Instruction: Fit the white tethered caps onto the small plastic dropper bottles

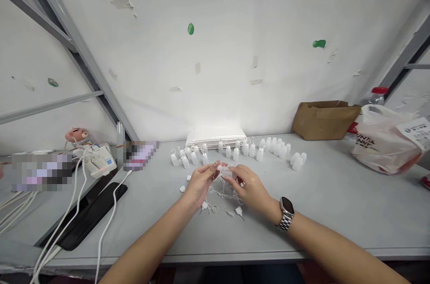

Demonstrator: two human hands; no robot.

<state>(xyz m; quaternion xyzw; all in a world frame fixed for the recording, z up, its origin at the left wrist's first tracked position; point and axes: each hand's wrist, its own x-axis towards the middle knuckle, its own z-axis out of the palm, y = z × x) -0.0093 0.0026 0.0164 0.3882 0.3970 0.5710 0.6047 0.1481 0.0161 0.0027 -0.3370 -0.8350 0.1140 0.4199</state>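
Both my hands meet over the middle of the grey table [336,203]. My left hand [199,183] and my right hand [248,185], which has a metal watch at its wrist, pinch a small white plastic bottle [224,171] between their fingertips. Under my hands lie loose white caps with thin tether loops [221,194]. Behind them stands a row of several small white bottles [235,152], some upright and some tilted. Further back rests a flat white tray [215,137] against the wall.
A brown paper bag [322,119] and a white plastic bag [383,140] sit at the back right, with a red-capped bottle [376,95]. At left are a black phone [90,217], white cables [67,217], a power strip [99,161] and a pink toy [76,134]. Metal shelf struts frame both sides.
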